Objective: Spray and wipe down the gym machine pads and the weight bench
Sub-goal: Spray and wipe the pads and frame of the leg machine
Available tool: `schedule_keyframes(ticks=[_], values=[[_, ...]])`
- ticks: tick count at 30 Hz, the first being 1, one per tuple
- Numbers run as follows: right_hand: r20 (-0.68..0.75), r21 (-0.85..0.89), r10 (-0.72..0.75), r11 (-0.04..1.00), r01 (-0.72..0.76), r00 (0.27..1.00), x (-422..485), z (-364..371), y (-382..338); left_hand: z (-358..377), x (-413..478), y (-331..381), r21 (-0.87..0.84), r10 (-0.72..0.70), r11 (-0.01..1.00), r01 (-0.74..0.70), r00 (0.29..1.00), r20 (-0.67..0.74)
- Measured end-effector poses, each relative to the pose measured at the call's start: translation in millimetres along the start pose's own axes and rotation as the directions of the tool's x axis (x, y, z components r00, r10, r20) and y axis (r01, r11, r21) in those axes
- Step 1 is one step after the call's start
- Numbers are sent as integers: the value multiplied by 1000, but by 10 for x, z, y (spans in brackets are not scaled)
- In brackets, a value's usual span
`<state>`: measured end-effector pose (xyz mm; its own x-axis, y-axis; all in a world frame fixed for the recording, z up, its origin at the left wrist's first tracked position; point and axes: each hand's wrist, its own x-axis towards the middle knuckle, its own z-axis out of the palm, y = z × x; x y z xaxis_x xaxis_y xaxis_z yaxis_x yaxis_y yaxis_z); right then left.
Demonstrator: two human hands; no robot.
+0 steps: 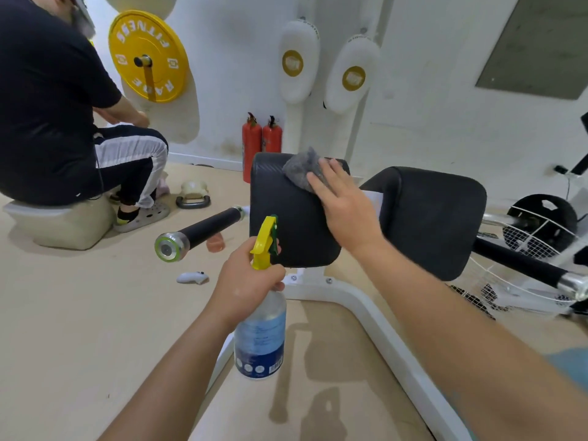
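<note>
Meanwhile left hand holds partly filled spray bottle; right hand presses cloth.

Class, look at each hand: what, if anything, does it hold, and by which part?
The left hand grips the spray bottle around its neck. The right hand presses flat on a grey cloth, without gripping it.
</note>
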<state>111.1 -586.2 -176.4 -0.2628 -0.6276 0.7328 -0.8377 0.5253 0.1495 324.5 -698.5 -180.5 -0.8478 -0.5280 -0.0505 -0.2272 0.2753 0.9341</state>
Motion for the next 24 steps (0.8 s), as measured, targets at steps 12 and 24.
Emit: schedule_keyframes(ticks=[12,24], values=[[69,287,334,896,-339,940,-1512,-101,-423,512,55,252,84,39,995,-48,994,106],[1,540,627,655,-528,779,-1006,-747,499,1233,228,745,239,18,971,-10,999,-33]])
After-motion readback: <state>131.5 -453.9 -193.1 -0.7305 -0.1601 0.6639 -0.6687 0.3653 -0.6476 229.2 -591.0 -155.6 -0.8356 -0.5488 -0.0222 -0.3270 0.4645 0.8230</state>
